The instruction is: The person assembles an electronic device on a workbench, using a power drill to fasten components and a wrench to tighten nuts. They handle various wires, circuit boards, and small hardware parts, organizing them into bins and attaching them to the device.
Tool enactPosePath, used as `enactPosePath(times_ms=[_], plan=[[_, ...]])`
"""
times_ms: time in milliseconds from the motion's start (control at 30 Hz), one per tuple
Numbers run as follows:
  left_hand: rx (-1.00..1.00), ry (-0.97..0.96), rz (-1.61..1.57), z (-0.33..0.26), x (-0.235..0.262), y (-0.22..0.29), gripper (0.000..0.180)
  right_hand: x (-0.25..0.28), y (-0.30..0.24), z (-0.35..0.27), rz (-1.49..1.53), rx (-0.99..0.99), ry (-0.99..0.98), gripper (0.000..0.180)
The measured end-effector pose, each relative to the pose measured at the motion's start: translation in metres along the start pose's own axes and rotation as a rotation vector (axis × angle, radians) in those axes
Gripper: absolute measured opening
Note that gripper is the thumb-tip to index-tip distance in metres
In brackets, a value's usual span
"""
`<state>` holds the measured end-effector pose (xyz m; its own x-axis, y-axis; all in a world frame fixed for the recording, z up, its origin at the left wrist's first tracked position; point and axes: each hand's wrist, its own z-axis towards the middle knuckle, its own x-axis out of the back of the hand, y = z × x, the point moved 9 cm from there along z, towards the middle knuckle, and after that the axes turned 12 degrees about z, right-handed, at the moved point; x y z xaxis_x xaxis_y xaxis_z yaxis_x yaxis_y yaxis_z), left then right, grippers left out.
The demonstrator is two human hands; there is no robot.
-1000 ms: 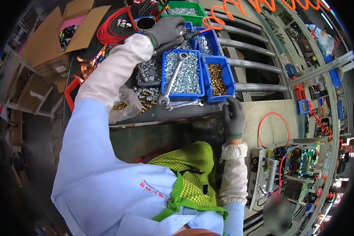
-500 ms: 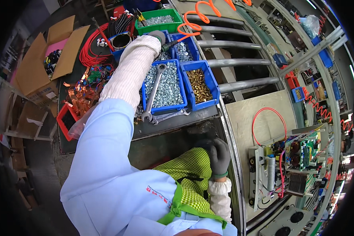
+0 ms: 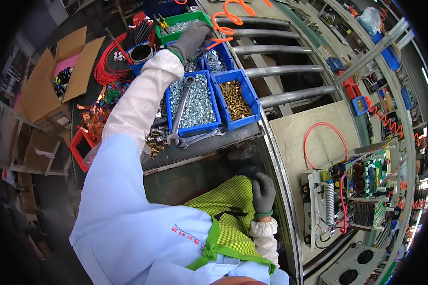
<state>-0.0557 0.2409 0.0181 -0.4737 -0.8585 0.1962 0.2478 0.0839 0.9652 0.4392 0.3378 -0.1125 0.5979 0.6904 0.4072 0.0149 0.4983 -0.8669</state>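
As the left hand (image 3: 192, 40) reaches across the bins, red tray (image 3: 82, 151): at the table's (image 3: 195, 151) left edge, well apart from the hand, so needing little care.
Green bin (image 3: 172, 36): near the table's back edge; left fingertips are at its right front corner, touching or not I cannot tell.
Long wrench (image 3: 181, 107): slants over the nut bin's (image 3: 199, 128) left side, past its front edge; best keep the sleeve (image 3: 147, 90) off it.
Left grip: fingers partly bent, palm hidden; I cannot tell what it holds.
Washer bin (image 3: 229, 56): by the table's right edge, just beside the hand; lifting straight up should spill least.
Orange hose (image 3: 237, 20): ends near the hand; best left slack.
Right hand (image 3: 264, 192): beside the apron (image 3: 223, 199), before the table's front right corner, fingers curled, contents hidden.
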Motion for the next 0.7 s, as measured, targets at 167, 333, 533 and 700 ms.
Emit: enactPosePath(times_ms=[167, 333, 533, 700], plan=[[0.419, -0.169, -0.480, -0.026, -0.069, -0.036, 0.014, -0.005, 0.004, -0.012, 0.035, -0.011, -0.002, 0.025], [-0.289, -0.264, 0.612, -0.031, -0.102, -0.015, 0.024, 0.002, -0.001, -0.020, -0.025, -0.005, 0.002, 0.025], [-0.071, -0.352, 1.666, 0.009, -0.103, -0.068, 0.025, 0.001, 0.014, -0.032, 0.050, -0.124, -0.006, 0.025], [-0.002, -0.364, 1.766, 0.022, -0.115, -0.086, 0.024, 0.001, 0.009, -0.033, 0.021, -0.066, -0.017, 0.024]])
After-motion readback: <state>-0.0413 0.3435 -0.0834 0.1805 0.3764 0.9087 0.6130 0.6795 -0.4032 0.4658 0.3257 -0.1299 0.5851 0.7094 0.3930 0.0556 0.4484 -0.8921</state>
